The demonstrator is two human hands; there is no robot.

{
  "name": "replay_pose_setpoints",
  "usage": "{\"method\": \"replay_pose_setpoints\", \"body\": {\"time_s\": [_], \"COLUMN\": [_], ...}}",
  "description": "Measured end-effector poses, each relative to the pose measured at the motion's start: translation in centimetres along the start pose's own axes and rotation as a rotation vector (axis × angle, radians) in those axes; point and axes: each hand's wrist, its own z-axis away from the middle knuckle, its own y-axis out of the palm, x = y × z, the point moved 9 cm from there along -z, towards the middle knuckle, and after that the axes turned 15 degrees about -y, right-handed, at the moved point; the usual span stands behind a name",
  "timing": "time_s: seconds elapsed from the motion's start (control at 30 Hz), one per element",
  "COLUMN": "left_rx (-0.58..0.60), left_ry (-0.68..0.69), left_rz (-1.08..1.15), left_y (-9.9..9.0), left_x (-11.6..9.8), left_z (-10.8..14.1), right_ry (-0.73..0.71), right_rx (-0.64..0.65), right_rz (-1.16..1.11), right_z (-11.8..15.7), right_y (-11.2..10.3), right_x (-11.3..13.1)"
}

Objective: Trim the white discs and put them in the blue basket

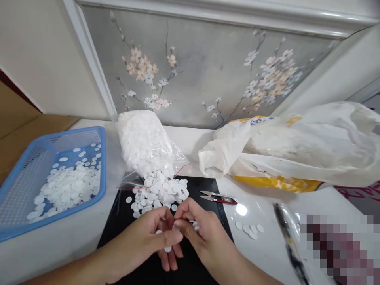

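Observation:
My left hand [152,231] is closed around a few small white round discs [168,249], which peek out between its fingers. Close against it, my right hand [204,229] has thumb and forefinger pinched together, with several more white discs showing inside its curled fingers. The fingertips of both hands meet; what lies exactly between them is hidden. Just beyond the hands, a heap of white discs [162,190] spills onto a black mat [204,184] from an open clear zip bag [142,138] full of them.
A blue plastic basket [102,158] with many white discs stands at left. Thread snips [219,197] lie on the mat's right edge. Several loose discs [249,229] and a black pen-like item [289,241] are farther right. A white and yellow plastic bag [297,146] lies behind them.

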Motion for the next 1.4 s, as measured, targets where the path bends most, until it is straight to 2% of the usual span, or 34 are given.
{"method": "replay_pose_setpoints", "body": {"time_s": [0.13,0.3,0.5,0.63,0.8,0.9,0.97,1.0,1.1,1.17,1.2,1.3,1.4], "left_rx": [-0.01,-0.037,-0.012,-0.028,-0.034,-0.038,-0.085,-0.129,-0.274,-0.331,-0.361,-0.541,-0.718], "left_ry": [0.059,0.017,0.013,0.001,-0.015,-0.02,-0.003,0.017,0.095,0.134,0.149,0.224,0.423], "left_rz": [-0.057,0.01,0.091,0.147,0.183,0.159,0.104,0.074,0.013,-0.061,-0.132,-0.479,-0.906], "left_y": [0.0,-0.2,0.0,-0.4,-0.4,-0.5,-1.1,-1.7,-3.6,-4.3,-4.5,-5.0,-3.8], "left_x": [-0.3,-0.1,-0.1,-0.2,-0.3,-0.5,-1.1,-1.5,-3.0,-3.8,-4.1,-5.0,-6.0], "left_z": [-0.3,-0.1,-0.1,0.1,0.4,0.7,1.0,1.3,2.2,2.5,2.6,2.8,3.0], "right_ry": [-0.04,-0.024,-0.024,-0.03,0.126,0.137,0.103,0.079,-0.021,-0.08,-0.098,-0.11,-0.123], "right_rx": [0.035,-0.032,-0.045,-0.075,-0.254,-0.282,-0.273,-0.255,-0.148,-0.046,-0.006,0.053,0.088], "right_rz": [-0.079,-0.052,-0.117,-0.279,-0.656,-0.693,-0.53,-0.369,0.295,0.685,0.808,0.942,0.944], "right_z": [0.1,0.2,0.2,0.0,-0.3,-0.5,-0.6,-0.6,-1.0,-1.5,-1.7,-2.1,-1.9], "right_y": [0.8,0.1,0.1,-0.2,-1.5,-2.5,-3.5,-4.1,-5.1,-4.5,-4.1,-3.2,-2.4], "right_x": [0.7,0.9,1.0,0.4,-1.8,-2.1,-2.0,-1.9,-0.9,-0.5,-0.5,-1.0,-1.2]}}
